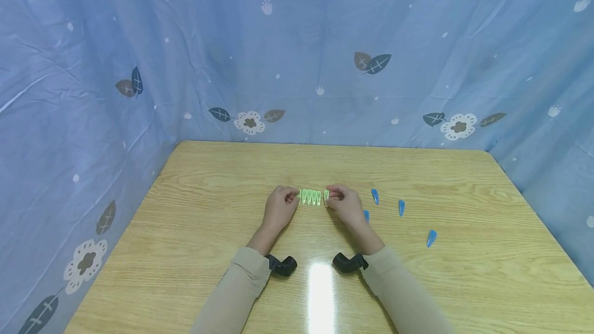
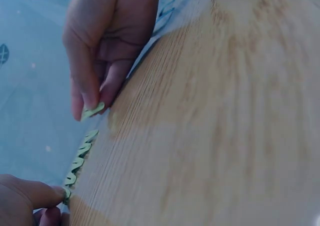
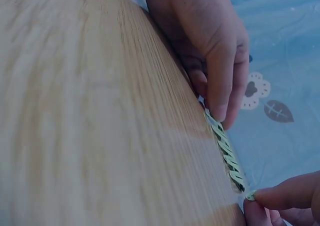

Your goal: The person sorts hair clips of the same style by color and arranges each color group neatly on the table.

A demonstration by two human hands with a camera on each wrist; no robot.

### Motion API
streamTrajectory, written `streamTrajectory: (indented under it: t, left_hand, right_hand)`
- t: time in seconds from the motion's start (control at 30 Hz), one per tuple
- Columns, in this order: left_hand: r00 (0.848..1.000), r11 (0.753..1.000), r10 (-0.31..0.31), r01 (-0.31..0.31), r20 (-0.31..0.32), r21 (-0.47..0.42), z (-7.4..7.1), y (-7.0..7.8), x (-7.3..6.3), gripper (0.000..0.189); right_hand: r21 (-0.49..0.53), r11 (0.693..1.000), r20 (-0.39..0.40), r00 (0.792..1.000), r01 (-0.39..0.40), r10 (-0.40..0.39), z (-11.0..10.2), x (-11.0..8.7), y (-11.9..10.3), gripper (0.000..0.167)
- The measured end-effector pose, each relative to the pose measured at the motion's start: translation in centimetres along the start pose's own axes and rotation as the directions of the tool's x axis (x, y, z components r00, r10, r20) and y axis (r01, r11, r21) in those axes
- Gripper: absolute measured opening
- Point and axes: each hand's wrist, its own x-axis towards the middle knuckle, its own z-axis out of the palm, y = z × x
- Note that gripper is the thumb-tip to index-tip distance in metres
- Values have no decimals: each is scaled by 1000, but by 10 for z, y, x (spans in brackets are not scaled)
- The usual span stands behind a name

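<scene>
Several light green snap hair clips [image 1: 309, 197] lie side by side in a short row on the wooden table. At the row's left end, my left hand [image 1: 281, 207] pinches the endmost clip [image 2: 67, 196] between thumb and finger. My right hand [image 1: 345, 206] pinches another green hair clip [image 1: 326, 197], held upright just right of the row with a small gap. In the left wrist view, this clip [image 2: 93, 111] shows at the right hand's fingertips, apart from the row. The right wrist view shows the row [image 3: 229, 158] between both hands.
Several blue snap hair clips lie scattered to the right, among them one clip [image 1: 401, 207] and a nearer one [image 1: 431, 238]. Another blue clip [image 1: 366, 216] lies close beside the right hand. A patterned blue curtain [image 1: 301, 66] hangs behind the table [image 1: 209, 179].
</scene>
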Motion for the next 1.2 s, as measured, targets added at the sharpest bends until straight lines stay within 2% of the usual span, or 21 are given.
streamTrajectory:
  t: [0.23, 0.57, 0.7, 1.2]
  left_hand:
    - [1000, 1000, -12, 12, 4, 10, 0, 0, 0, 16]
    - [1000, 1000, -27, 27, 10, 11, -2, 2, -1, 17]
    - [1000, 1000, -16, 16, 8, 5, -2, 3, -1, 17]
    - [1000, 1000, -7, 7, 10, 3, -1, 2, 0, 17]
  right_hand:
    - [-160, 986, -31, 998, 42, -48, 6, 0, -6, 34]
    - [-256, 965, -8, 998, 57, -61, 10, 0, -13, 33]
    - [-304, 951, -16, 997, 64, -72, 11, -1, -16, 31]
    - [-343, 934, 13, 995, 100, -101, 10, -3, -19, 32]
